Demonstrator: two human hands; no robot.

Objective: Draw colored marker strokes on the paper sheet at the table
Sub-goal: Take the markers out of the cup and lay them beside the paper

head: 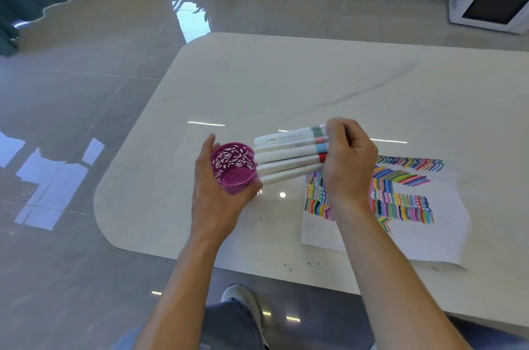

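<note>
Several markers (286, 155) fanned out at the mouth of a purple pen cup (233, 166)

The right hand (347, 158) clasps a bunch of white-barrelled markers by their colour-banded ends, and their far ends point left, just at the cup's open rim. The left hand (213, 201) wraps around the cup, which is patterned with white cut-outs, and holds it tilted toward the markers. The paper sheet (446, 223) lies flat on the white tabletop (286, 77) to the right, partly behind the right forearm, covered with rows of multicoloured strokes.
</note>
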